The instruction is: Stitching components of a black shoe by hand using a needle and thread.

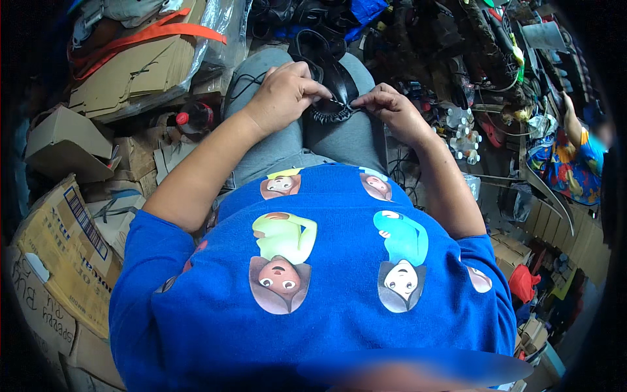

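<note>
A black leather shoe [338, 81] rests on my lap between my knees, its toe toward me. Stitches or loops of thread [328, 117] run around the toe edge. My left hand [287, 95] is closed in a pinch at the left of the toe, on a thread. A thin dark cord [243, 80] loops over my left knee beside that hand. My right hand [392, 110] pinches thread at the right of the toe, close to the seam. The two pinches are a short way apart, and the fine thread between them is hard to follow.
Flattened cardboard [140, 72] with an orange strap lies at the upper left, near a red-capped bottle [186, 119]. Cardboard boxes [68, 147] stand on my left. Small bottles [465, 137] cluster on the right. Another person [591, 147] is at the far right.
</note>
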`<state>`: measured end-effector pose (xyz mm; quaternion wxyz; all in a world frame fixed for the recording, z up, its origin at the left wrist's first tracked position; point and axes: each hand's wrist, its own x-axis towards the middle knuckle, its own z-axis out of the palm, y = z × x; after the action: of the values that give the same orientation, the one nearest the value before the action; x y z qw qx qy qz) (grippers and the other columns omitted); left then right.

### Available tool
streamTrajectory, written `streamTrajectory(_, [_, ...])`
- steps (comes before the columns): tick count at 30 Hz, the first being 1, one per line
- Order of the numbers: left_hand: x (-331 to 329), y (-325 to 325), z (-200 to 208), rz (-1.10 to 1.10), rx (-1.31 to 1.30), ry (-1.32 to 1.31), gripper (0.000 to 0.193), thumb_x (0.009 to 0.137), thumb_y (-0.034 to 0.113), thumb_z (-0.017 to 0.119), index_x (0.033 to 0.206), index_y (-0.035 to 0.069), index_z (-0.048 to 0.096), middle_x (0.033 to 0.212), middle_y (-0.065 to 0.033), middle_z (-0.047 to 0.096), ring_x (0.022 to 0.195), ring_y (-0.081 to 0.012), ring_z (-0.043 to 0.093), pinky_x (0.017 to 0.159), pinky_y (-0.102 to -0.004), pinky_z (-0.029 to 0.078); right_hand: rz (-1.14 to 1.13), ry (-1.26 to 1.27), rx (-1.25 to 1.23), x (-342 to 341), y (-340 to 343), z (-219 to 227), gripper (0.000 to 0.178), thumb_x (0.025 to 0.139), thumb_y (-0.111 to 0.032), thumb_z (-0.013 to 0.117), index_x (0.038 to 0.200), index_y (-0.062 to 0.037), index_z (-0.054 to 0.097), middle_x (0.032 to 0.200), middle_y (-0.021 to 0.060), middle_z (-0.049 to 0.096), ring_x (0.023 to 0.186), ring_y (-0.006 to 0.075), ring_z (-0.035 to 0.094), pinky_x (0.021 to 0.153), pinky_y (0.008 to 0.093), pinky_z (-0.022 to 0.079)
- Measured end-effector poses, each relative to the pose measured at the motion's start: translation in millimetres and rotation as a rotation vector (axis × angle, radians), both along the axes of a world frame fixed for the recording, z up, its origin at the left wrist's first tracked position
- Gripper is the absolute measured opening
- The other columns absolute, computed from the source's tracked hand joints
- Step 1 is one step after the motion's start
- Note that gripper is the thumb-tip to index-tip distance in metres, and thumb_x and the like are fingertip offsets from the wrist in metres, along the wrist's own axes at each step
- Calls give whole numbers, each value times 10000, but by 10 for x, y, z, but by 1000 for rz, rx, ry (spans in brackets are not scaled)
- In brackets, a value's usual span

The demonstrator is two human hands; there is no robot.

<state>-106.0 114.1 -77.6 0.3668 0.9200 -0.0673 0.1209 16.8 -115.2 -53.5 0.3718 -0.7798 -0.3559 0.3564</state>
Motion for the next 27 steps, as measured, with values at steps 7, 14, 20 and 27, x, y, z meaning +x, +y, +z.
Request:
streamTrajectory(7, [0, 14, 17, -5, 28, 40, 221, 751, 86, 680, 909, 231, 733, 752, -15, 487, 789, -203, 507, 774, -351, 367, -17, 70, 5, 29, 28, 1, 293, 839, 29, 549, 1026, -129, 709, 923, 34, 525, 885, 144, 528, 829, 254, 433])
streamTrajectory(14, [-8, -23, -3, -19, 40, 77, 200, 768, 118, 674, 916, 239, 732, 740, 3, 514, 775, -178, 517, 785, -346, 347, 14, 81, 21, 59, 21, -27, 279, 834, 14, 577, 1027, -132, 716, 912, 22, 527, 884, 136, 523, 828, 244, 424])
streamTrajectory(20, [157, -5, -30, -96, 2, 111, 190, 756, 102, 668, 896, 212, 734, 717, -8, 550, 738, -178, 555, 744, -340, 378, 40, 119, 79, 128, -10, -151, 310, 804, 30, 592, 1035, -131, 720, 853, 5, 522, 857, 129, 497, 823, 237, 414])
streamTrajectory(27, [288, 13, -5, -213, 22, 61, 174, 729, 95, 686, 865, 195, 725, 711, -9, 559, 774, -186, 568, 783, -344, 359, 111, 1, 80, 125, 47, -109, 309, 777, -11, 647, 1043, -150, 721, 801, 10, 554, 826, 133, 510, 797, 257, 436])
